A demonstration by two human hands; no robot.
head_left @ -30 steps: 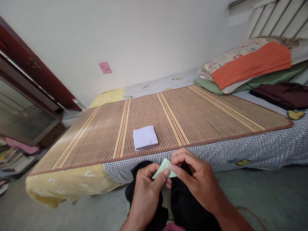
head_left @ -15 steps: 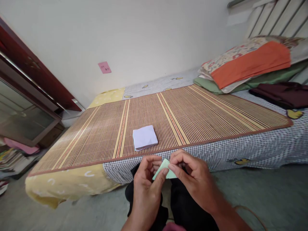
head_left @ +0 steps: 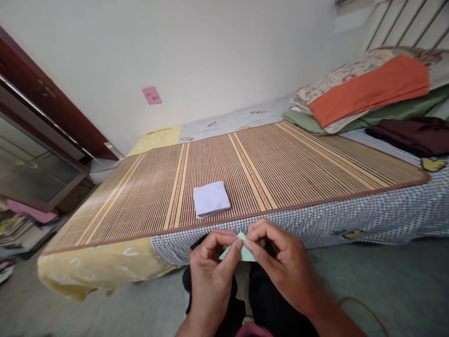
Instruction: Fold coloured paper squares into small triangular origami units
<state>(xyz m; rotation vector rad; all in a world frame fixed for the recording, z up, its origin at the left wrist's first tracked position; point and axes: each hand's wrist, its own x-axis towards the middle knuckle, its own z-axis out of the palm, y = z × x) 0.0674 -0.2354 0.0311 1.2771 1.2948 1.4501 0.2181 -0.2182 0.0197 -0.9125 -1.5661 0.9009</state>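
A small folded green paper (head_left: 247, 255) is held between both hands just in front of the bed's edge, with a pointed corner at its top. My left hand (head_left: 214, 267) pinches it from the left, thumb on its face. On the other side, my right hand (head_left: 280, 262) grips it near the top corner with thumb and forefinger. The two thumb tips are almost touching. Beyond the hands, a stack of folded white paper (head_left: 212, 199) lies on the striped mat (head_left: 206, 159).
Folded bedding with an orange panel (head_left: 372, 91) and a dark red cloth (head_left: 414, 135) lie at the bed's right. A pink note (head_left: 151, 95) is on the wall. A glass-fronted cabinet (head_left: 38, 164) stands left. My dark-clothed legs are below the hands.
My left fingers have closed in toward the paper's top, and the left thumb has moved up beside the right thumb. Less of the green paper shows. The view has shifted slightly.
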